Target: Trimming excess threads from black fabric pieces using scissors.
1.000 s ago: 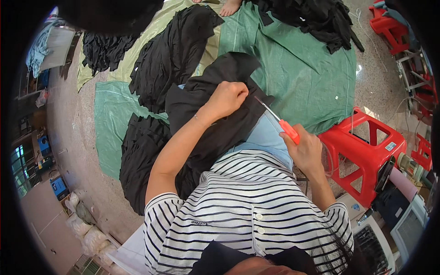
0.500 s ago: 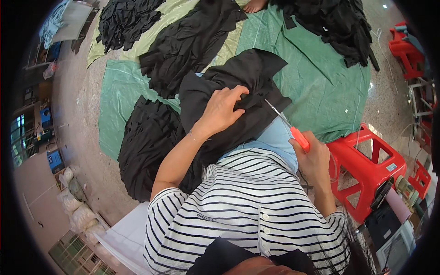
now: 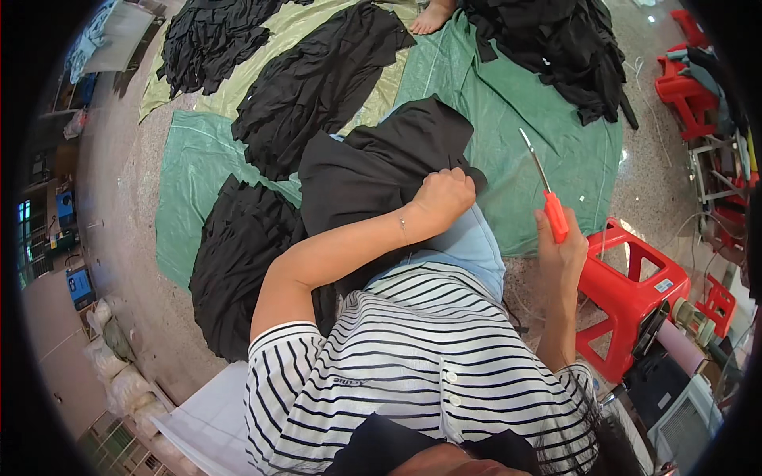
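Observation:
Black cloth lies draped over my lap, with light blue fabric showing beside it. My left hand is closed on the right side of the cloth, fingers curled under and partly hidden. To its right, my right hand grips a slim tool with a red-orange handle and a narrow, slightly curved metal end. The tool points up and away over the green sheet, apart from the cloth. Whether it has one blade or two I cannot tell.
Heaps of black cloth lie at my left, ahead, far left and far right. Green sheeting covers the floor. A red stool stands by my right arm. Someone's bare foot shows at the far edge.
My left hand has moved right across the cloth and closed on its edge. My right hand has swung the tool away from the cloth, its tip now farther up and right.

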`<state>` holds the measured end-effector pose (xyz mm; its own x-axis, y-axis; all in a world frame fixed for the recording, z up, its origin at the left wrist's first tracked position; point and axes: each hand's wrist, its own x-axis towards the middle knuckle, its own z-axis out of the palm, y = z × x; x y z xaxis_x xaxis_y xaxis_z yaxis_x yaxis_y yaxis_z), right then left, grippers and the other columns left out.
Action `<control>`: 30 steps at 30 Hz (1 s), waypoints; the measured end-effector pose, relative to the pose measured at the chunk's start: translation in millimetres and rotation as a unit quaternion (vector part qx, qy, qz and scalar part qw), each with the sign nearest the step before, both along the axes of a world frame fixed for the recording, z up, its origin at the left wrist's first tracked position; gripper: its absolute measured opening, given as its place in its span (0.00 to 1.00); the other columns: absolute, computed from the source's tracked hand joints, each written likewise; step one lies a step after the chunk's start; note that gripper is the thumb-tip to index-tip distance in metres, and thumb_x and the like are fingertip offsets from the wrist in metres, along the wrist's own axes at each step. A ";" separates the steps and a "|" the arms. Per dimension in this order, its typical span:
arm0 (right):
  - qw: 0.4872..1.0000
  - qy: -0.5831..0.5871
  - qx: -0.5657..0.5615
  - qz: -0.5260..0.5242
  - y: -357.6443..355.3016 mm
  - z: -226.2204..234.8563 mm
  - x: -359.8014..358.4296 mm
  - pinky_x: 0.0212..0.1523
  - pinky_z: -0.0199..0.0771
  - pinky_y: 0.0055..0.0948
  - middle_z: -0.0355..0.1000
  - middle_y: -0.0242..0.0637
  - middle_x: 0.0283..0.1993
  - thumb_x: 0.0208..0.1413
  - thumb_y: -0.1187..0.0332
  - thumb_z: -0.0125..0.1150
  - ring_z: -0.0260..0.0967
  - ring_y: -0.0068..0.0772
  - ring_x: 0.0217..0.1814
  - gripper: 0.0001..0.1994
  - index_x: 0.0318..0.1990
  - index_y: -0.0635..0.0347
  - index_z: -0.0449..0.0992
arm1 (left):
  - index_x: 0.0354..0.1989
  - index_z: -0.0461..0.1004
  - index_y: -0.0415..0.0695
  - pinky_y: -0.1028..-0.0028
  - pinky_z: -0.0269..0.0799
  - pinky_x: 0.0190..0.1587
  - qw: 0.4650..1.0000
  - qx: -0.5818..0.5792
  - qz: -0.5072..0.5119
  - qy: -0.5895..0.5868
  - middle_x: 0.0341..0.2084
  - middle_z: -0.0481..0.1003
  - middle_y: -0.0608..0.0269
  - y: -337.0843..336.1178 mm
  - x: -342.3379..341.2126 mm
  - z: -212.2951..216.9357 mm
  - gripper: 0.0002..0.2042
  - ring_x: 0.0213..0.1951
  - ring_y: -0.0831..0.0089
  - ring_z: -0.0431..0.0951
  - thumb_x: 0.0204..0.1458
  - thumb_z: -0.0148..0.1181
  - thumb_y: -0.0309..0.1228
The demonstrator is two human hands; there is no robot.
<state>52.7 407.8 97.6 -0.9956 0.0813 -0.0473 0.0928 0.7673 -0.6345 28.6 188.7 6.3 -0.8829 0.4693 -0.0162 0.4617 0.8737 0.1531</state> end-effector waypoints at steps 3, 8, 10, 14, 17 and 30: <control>1.000 0.014 -0.005 -0.018 11.0 -14.1 0.6 0.29 0.68 0.41 0.71 0.48 0.24 0.57 0.57 0.63 0.70 0.54 0.26 0.13 0.40 0.58 0.74 | 0.29 0.73 0.40 0.69 0.75 0.30 0.976 0.216 -0.029 -0.021 0.26 0.73 0.56 -18.6 -9.9 12.2 0.05 0.27 0.64 0.78 0.43 0.61 0.25; 0.997 0.000 -0.005 -0.073 18.3 -13.7 -5.1 0.31 0.69 0.38 0.71 0.48 0.25 0.58 0.56 0.62 0.69 0.43 0.25 0.15 0.41 0.59 0.74 | 0.47 0.75 0.37 0.62 0.70 0.55 0.561 0.740 0.340 0.150 0.45 0.76 0.51 -152.9 57.6 128.4 0.19 0.47 0.60 0.76 0.48 0.56 0.36; 0.999 0.004 -0.007 -0.045 16.6 -20.0 -13.9 0.31 0.68 0.38 0.71 0.47 0.24 0.58 0.56 0.62 0.68 0.41 0.25 0.15 0.41 0.59 0.74 | 0.60 0.66 0.36 0.52 0.61 0.65 0.386 0.912 0.077 0.113 0.57 0.69 0.47 -206.9 118.7 169.1 0.29 0.59 0.52 0.69 0.50 0.48 0.40; 1.000 0.003 0.013 0.004 -2.6 -20.5 -27.5 0.30 0.68 0.35 0.69 0.44 0.23 0.58 0.57 0.62 0.65 0.36 0.24 0.15 0.42 0.59 0.75 | 0.54 0.70 0.31 0.53 0.62 0.64 0.358 0.653 0.382 0.547 0.57 0.69 0.44 -260.6 239.0 203.1 0.28 0.58 0.50 0.69 0.50 0.50 0.42; 0.997 -0.015 -0.019 0.067 -23.9 -20.0 -34.0 0.31 0.68 0.31 0.69 0.41 0.23 0.59 0.59 0.62 0.63 0.31 0.25 0.14 0.41 0.61 0.75 | 0.43 0.77 0.34 0.57 0.73 0.55 0.364 0.584 0.439 0.578 0.44 0.77 0.49 -301.6 344.4 229.5 0.20 0.47 0.55 0.78 0.50 0.52 0.39; 0.927 0.002 -0.104 0.361 -123.3 -20.7 -33.5 0.31 0.67 0.28 0.69 0.39 0.26 0.60 0.65 0.61 0.61 0.27 0.27 0.12 0.41 0.65 0.73 | 0.40 0.76 0.33 0.63 0.74 0.53 0.315 0.429 0.424 0.733 0.41 0.78 0.50 -286.3 391.7 304.6 0.13 0.45 0.59 0.78 0.54 0.53 0.31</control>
